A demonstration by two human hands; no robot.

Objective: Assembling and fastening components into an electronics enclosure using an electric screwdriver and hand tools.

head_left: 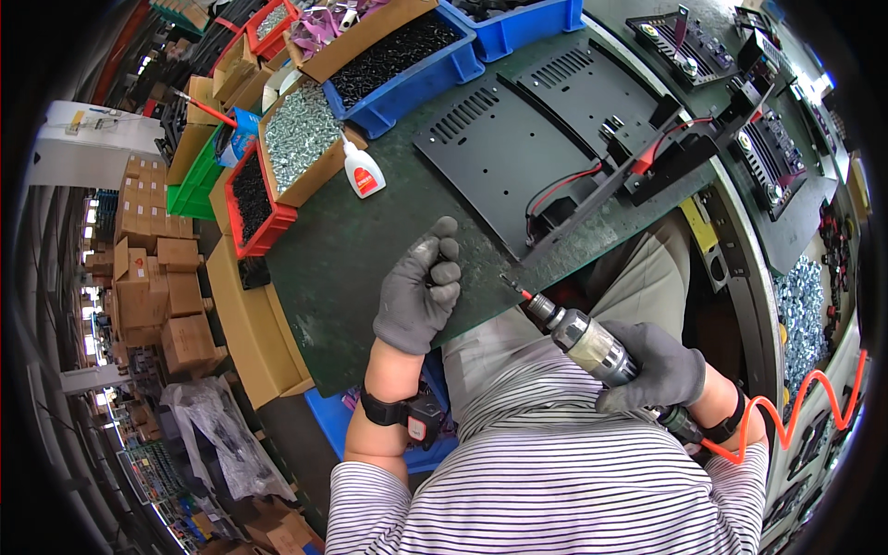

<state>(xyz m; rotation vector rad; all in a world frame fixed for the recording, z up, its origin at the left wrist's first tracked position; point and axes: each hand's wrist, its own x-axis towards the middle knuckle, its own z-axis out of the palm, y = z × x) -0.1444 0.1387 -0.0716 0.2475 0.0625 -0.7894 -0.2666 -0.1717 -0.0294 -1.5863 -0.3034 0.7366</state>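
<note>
My right hand (659,368), in a grey glove, is wrapped round an air screwdriver (592,344) with a coiled orange hose (794,412). The tool's tip points up and left, over the near edge of the green-topped table (370,277). My left hand (419,289), gloved too, is raised above the tabletop with its fingers curled in. Whether something small sits inside those fingers is hidden. Ahead and to the right lie black slotted metal panels (504,157), with upright black brackets and red and black wires (566,188) on them. A white glue bottle (363,171) lies beyond my left hand.
At the far left stand a cardboard box of silver screws (301,139), a red bin of black screws (254,205) and a blue crate of dark parts (398,69). A metal rail (754,268) runs along the right, with more black assemblies (768,162) past it.
</note>
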